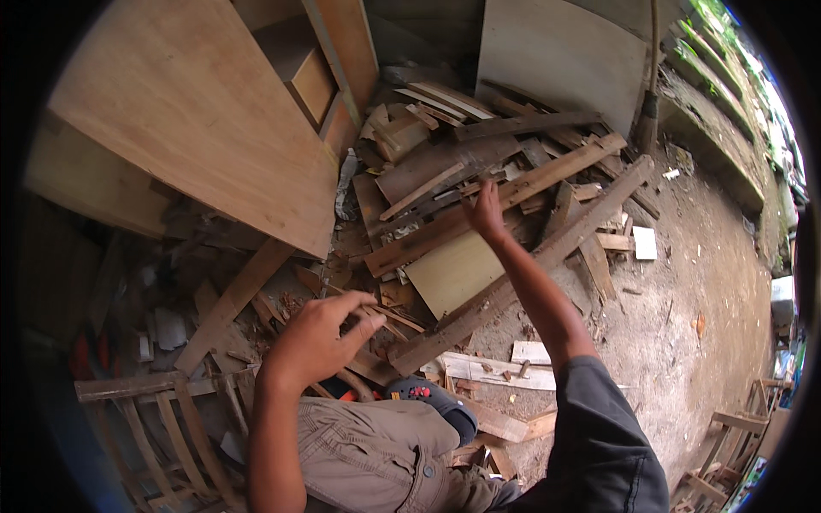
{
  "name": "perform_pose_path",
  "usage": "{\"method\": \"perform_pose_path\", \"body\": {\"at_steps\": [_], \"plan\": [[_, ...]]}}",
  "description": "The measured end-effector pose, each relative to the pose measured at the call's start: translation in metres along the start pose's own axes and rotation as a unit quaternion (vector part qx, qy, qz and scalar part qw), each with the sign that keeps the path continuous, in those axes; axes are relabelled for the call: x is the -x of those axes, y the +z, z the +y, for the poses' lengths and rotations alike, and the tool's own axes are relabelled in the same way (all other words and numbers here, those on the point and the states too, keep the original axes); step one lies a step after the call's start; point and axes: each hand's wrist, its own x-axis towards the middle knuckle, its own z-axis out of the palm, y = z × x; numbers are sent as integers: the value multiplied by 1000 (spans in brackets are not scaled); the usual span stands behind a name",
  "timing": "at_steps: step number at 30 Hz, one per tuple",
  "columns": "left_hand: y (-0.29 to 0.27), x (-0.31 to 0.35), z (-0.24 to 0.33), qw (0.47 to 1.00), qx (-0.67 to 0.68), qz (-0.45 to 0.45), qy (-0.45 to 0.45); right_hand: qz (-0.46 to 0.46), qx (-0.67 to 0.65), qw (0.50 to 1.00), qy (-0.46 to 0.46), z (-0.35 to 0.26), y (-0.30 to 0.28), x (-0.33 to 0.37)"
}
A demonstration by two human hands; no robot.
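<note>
My right hand [485, 211] reaches out over a heap of scrap wood, above a long brown plank [556, 175]. Its fingers are closed near thin wood scraps at the plank's far side; what they hold is too small to make out. Nearer to me, my left hand [321, 338] hovers with curved fingers apart and nothing between them. Below the right hand lies a pale yellow board [455, 272]. A thick weathered beam [513, 286] slants across the heap, passing under my right forearm.
A large plywood panel [201, 120] leans at the left. A grey-white sheet [560, 64] and a broom [647, 124] stand behind the heap. At lower left is a slatted wooden frame [162, 427]. My clog-shod foot [436, 402] rests among scraps on the dirt floor [684, 342].
</note>
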Motion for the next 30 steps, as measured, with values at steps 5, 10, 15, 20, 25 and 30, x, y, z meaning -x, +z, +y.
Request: {"method": "perform_pose_path", "body": {"at_steps": [5, 10, 15, 20, 25, 30], "plan": [[-17, 11, -21, 996, 17, -11, -86, -78, 312, 945, -66, 16, 41, -117], [-34, 25, -22, 991, 47, 31, -120, -200, 388, 897, -73, 7, 55, -149], [-35, 23, -25, 993, 45, 25, -109, -96, 433, 858, -259, 25, 29, -125], [-32, 25, -17, 995, 47, 31, -81, -142, 310, 893, -293, 23, -42, -77], [-27, 30, -10, 997, 26, 53, -47, -114, 193, 928, -297, -19, -132, -62], [-24, 45, -10, 994, 19, 107, -6, -10, 141, 944, -299, -59, -218, -122]]}}
